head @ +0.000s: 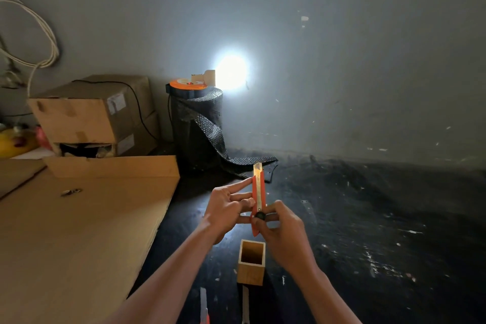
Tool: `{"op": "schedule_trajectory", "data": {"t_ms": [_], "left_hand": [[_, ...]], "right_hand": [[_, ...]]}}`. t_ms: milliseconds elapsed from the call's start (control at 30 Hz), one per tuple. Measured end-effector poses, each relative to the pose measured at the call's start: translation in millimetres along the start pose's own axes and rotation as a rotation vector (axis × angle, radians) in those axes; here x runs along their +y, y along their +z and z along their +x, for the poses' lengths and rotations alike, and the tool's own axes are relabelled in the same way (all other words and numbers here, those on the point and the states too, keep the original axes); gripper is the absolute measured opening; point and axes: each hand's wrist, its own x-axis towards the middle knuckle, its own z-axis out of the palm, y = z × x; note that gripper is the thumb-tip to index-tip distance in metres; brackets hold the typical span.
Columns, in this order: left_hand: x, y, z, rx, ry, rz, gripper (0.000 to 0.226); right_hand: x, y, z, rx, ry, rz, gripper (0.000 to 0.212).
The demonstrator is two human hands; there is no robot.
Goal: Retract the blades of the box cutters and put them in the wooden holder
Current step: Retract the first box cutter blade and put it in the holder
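Observation:
An orange box cutter point(258, 196) is held upright above the dark table, a short piece of blade sticking out of its top end. My left hand point(228, 212) steadies its left side with the fingers spread. My right hand point(282, 234) grips the lower part, the thumb on the black slider knob. Just below the hands stands the square wooden holder point(251, 275), open at the top and empty inside. Two more box cutters lie at the bottom edge: an orange one point(204, 308) and a pale one point(245, 305).
A large flat cardboard sheet point(79, 231) covers the left of the table. Behind it stand stacked cardboard boxes point(92, 113) and a black roll of bubble wrap point(200, 123) with an orange reel on top. A bright lamp glares at the wall.

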Motion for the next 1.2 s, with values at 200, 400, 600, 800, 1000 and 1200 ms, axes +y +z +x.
{"op": "schedule_trajectory", "data": {"t_ms": [200,400,600,800,1000,1200], "left_hand": [[-22.0,-5.4,15.3,-0.02,-0.064,-0.046,0.056],[-53.9,-14.7,35.2,-0.092,-0.123,-0.109,0.052],[-112.8,-26.5,58.9,0.058,-0.052,0.448,0.046],[-168.1,-19.8,51.4,-0.13,-0.205,0.717,0.1],[-200.1,-16.9,47.8,-0.109,-0.187,0.657,0.059],[-205.9,-15.1,48.1,-0.104,-0.188,0.713,0.042]], "right_hand": [[16.8,14.5,6.6,0.023,0.07,0.095,0.022],[35.6,21.7,36.2,-0.013,0.173,0.372,0.041],[78.5,42.6,57.0,-0.009,0.307,0.248,0.025],[113.8,70.8,61.6,-0.099,0.421,0.023,0.011],[135.5,88.7,64.4,-0.184,0.461,-0.095,0.002],[143.5,92.8,68.0,-0.224,0.449,-0.202,0.008]]}}
